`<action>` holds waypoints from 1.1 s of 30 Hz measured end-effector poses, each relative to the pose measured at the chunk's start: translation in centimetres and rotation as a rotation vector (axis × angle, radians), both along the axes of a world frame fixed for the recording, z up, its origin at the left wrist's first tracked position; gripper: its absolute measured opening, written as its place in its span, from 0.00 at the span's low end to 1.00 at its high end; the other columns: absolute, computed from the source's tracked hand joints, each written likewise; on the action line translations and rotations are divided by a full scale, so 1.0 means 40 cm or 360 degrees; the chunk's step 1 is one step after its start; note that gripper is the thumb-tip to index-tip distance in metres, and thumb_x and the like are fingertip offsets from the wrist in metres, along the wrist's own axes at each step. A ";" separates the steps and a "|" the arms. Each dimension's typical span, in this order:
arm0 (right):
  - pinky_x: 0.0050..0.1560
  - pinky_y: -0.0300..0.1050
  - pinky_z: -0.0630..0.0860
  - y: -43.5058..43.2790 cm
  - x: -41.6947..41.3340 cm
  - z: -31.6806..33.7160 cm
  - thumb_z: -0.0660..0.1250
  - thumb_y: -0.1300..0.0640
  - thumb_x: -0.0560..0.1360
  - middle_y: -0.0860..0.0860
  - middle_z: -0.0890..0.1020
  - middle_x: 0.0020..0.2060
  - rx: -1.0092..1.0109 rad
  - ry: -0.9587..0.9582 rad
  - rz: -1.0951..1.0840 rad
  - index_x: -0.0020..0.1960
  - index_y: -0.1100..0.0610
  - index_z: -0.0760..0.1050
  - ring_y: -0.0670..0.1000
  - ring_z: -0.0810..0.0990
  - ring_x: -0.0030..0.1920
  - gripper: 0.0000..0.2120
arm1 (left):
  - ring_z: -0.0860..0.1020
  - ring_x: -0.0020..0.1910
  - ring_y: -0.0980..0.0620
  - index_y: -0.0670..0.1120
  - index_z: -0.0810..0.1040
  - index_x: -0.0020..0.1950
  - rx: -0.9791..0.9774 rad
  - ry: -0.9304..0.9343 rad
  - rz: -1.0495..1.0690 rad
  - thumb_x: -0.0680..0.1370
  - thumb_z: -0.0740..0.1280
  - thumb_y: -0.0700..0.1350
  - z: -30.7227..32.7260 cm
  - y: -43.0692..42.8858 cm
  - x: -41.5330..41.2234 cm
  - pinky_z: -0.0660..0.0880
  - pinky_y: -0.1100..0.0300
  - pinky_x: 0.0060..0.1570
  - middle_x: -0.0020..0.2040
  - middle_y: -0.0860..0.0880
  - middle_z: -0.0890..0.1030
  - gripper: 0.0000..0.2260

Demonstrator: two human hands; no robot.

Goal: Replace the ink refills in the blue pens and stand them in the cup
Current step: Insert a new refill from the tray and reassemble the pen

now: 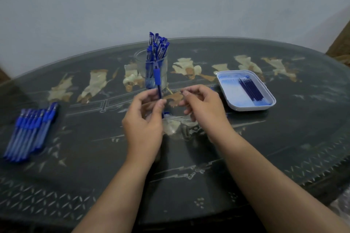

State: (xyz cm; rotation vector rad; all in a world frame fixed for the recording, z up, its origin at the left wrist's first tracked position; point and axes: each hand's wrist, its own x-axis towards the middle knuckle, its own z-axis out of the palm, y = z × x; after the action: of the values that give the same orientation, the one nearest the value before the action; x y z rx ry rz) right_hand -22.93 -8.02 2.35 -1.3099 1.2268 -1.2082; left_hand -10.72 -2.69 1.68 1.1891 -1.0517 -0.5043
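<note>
Pinched upright in the left hand [144,119], thumb and fingertips on the lower barrel: one blue pen [157,77], just in front of the cup [139,64]; close beside, the right hand [203,105], fingers loosely curled, no telling whether pinching some small part. Probably light, stiff and slick along the clear barrel, so best gripped at the rubber sleeve for twisting. Thin refills [251,90] in the white tray [227,88] likely bendy; better lifted mid-length.
</note>
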 end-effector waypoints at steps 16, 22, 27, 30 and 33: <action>0.49 0.52 0.73 0.009 0.129 -0.097 0.74 0.53 0.71 0.53 0.72 0.46 -0.1098 0.1400 0.0112 0.50 0.49 0.84 0.58 0.70 0.48 0.08 | 0.81 0.46 0.61 0.50 0.77 0.54 0.0247 -0.0058 0.0285 0.79 0.63 0.33 -0.049 0.013 0.151 0.76 0.67 0.51 0.47 0.55 0.82 0.12; 0.49 0.38 0.68 -0.003 0.117 -0.069 0.72 0.55 0.74 0.45 0.73 0.42 -0.0841 0.0847 0.0013 0.46 0.51 0.82 0.48 0.72 0.47 0.02 | 0.82 0.47 0.61 0.54 0.78 0.50 0.0283 -0.0057 0.0162 0.79 0.63 0.33 -0.051 0.014 0.149 0.75 0.70 0.49 0.47 0.53 0.82 0.15; 0.50 0.43 0.79 0.002 0.078 -0.001 0.62 0.64 0.80 0.54 0.85 0.45 -0.0271 -0.0414 0.0109 0.49 0.56 0.75 0.51 0.84 0.48 0.06 | 0.81 0.49 0.60 0.58 0.79 0.48 0.0352 -0.0220 0.0021 0.78 0.63 0.32 -0.051 0.011 0.150 0.74 0.71 0.51 0.48 0.54 0.83 0.19; 0.51 0.45 0.81 0.009 0.071 0.024 0.60 0.66 0.81 0.57 0.85 0.47 -0.0253 -0.0568 0.0274 0.50 0.58 0.75 0.54 0.85 0.49 0.07 | 0.81 0.50 0.58 0.59 0.80 0.48 0.0330 -0.0314 -0.0022 0.77 0.63 0.31 -0.058 0.009 0.150 0.75 0.65 0.54 0.49 0.53 0.83 0.21; 0.48 0.45 0.82 0.018 0.070 0.029 0.61 0.67 0.80 0.54 0.85 0.45 -0.0271 -0.0444 0.0353 0.50 0.58 0.75 0.52 0.85 0.46 0.07 | 0.81 0.51 0.56 0.60 0.80 0.47 0.0320 -0.0352 -0.0033 0.77 0.63 0.31 -0.066 0.005 0.154 0.74 0.63 0.54 0.49 0.52 0.83 0.22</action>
State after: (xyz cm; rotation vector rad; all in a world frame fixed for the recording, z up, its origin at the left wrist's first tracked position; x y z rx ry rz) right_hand -20.15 -7.31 3.49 -1.3095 0.7729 -1.3034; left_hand -4.55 -2.51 -0.95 1.4378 -1.2239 -0.5119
